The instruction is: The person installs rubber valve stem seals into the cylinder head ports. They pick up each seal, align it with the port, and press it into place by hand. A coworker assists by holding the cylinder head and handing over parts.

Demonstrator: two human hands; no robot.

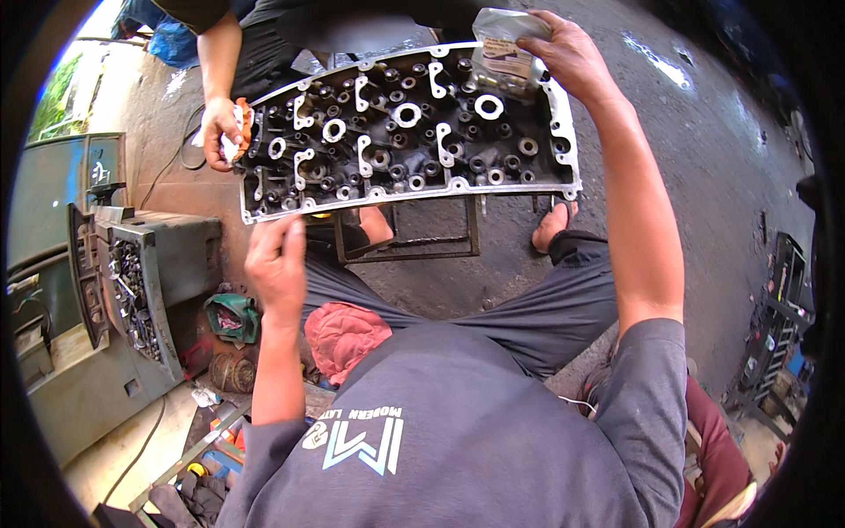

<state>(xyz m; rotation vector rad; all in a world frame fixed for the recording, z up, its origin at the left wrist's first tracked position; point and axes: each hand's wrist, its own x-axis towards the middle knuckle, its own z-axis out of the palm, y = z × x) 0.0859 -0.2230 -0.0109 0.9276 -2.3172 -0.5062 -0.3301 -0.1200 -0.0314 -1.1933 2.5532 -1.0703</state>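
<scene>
A long engine cylinder head point(382, 190), dark and oily inside with a bare metal rim, lies across the far middle. My right hand point(570, 58) pinches the top of a clear plastic bag point(503, 51) over its far right end. The bag has a printed label, and small parts show at its bottom. Close to the near left corner of the cylinder head is my left hand point(278, 262), its fingers curled together; whatever they may hold is hidden. At the left end, another person's hand point(222, 134) grips an orange and white rag point(240, 132).
A metal frame stand point(409, 256) is beneath the cylinder head. To the left are a grey metal cabinet point(176, 255) and a tray of small metal parts point(132, 295). A green bag point(232, 318) sits on the floor. A reddish cloth point(347, 341) lies by my lap.
</scene>
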